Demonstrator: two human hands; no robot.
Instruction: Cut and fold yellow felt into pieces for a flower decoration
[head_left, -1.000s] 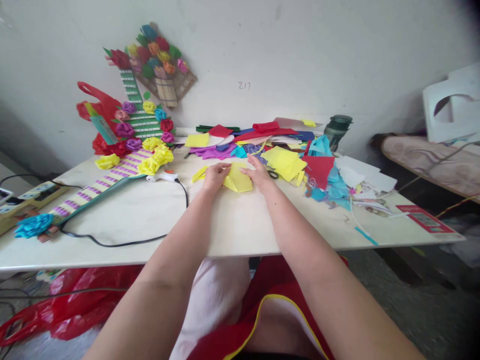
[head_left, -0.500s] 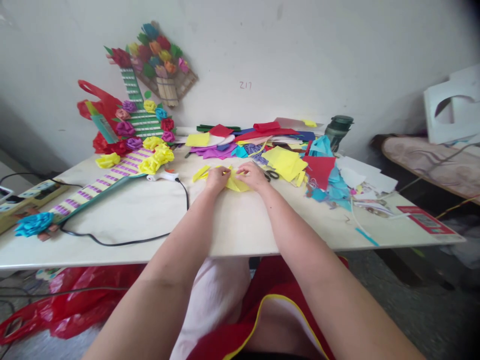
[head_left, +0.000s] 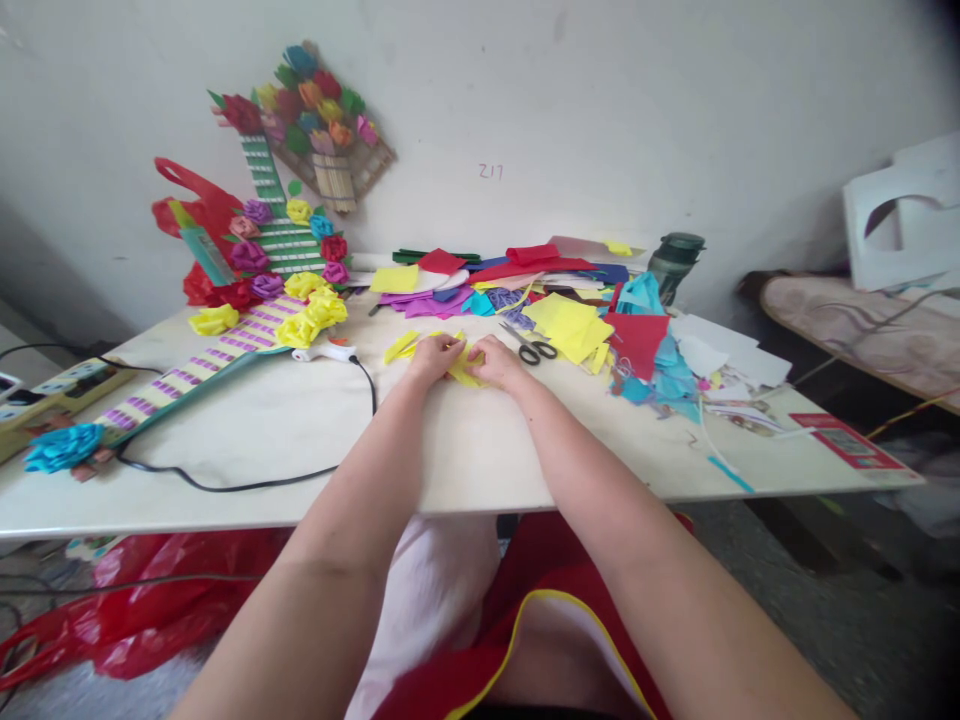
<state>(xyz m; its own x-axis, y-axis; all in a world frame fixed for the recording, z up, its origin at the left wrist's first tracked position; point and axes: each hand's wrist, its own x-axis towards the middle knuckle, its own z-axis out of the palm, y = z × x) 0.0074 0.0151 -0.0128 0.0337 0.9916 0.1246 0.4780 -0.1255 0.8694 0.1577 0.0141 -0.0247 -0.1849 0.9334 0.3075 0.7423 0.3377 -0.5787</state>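
Note:
Near the middle of the table, my left hand and my right hand are close together, fingers pinched on one piece of yellow crepe paper. Fingers cover part of the piece. Just left of my left hand lie some yellow paper strips. A pair of scissors with black handles rests to the right of my right hand, beside a stack of yellow paper sheets. Farther left, a white glue gun lies with its black cord trailing over the table.
A guitar-shaped craft with paper flowers spans the left side, near a power strip. Coloured paper is piled along the wall. A dark green bottle stands behind blue scraps on the right.
My right hand has moved slightly down and left, closer to my left hand, uncovering the scissors. The yellow paper between my hands now looks more gathered.

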